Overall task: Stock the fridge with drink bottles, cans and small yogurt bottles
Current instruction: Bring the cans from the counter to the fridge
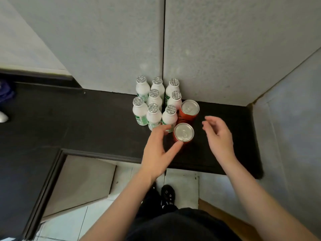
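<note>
Several small white yogurt bottles (153, 108) with foil lids stand clustered on a black counter (86, 122) against the grey wall. To their right stand two red cans with silver tops, a far can (189, 108) and a near can (183, 132). My left hand (159, 150) is open beside the near can, thumb tip touching its left side, fingers near the front bottles. My right hand (218, 134) hovers open to the right of the cans, fingers curled, holding nothing.
Grey panelled walls (225, 49) close the counter's back and right side. The counter's front edge (199, 169) runs just below my hands. A lower recess (78, 181) lies to the left, and a tiled floor with my shoes (167, 193) below.
</note>
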`<state>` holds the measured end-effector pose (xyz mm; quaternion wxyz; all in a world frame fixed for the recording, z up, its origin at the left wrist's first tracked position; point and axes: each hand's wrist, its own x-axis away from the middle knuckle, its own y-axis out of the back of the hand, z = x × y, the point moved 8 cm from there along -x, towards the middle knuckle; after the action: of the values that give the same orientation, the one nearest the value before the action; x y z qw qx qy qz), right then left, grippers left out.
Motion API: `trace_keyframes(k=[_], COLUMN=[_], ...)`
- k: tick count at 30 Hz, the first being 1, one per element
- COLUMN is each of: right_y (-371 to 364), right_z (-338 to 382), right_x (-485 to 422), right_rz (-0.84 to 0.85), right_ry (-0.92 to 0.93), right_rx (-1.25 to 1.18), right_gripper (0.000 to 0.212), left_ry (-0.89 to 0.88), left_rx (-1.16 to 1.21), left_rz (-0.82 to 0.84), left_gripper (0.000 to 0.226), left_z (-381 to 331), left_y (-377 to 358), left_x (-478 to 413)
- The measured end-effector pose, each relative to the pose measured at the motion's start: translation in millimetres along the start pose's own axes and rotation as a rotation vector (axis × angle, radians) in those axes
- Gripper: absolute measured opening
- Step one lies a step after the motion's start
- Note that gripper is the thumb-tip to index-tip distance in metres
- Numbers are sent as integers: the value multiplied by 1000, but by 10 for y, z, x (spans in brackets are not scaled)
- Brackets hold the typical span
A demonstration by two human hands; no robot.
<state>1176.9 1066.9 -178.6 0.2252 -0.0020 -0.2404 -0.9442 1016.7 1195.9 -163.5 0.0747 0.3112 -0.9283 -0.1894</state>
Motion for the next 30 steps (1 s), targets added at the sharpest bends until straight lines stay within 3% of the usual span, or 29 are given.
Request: trace_keyframes(k=[5,12,17,24,30], right_y=[-85,-325,-427,-345,-419], right_z=[263,258,197,127,203], right_x=[-197,-338,-334,-26,373], right_rz=[63,177,122,-78,10], right_ry=[74,108,135,180,246], right_rx=[-74,-60,-4,-41,-111], right_gripper=[29,52,56,59,63], left_ry=[-113,-60,24,126,241], left_rx=[-137,-58,37,169,183], left_rz=[65,130,-24,-298,-483], left_gripper=[65,67,64,57,56], left_z=[-119,-19,75,223,505], left_y=[-173,-177,167,749,1001], left_x=[-178,-202,8,404,877])
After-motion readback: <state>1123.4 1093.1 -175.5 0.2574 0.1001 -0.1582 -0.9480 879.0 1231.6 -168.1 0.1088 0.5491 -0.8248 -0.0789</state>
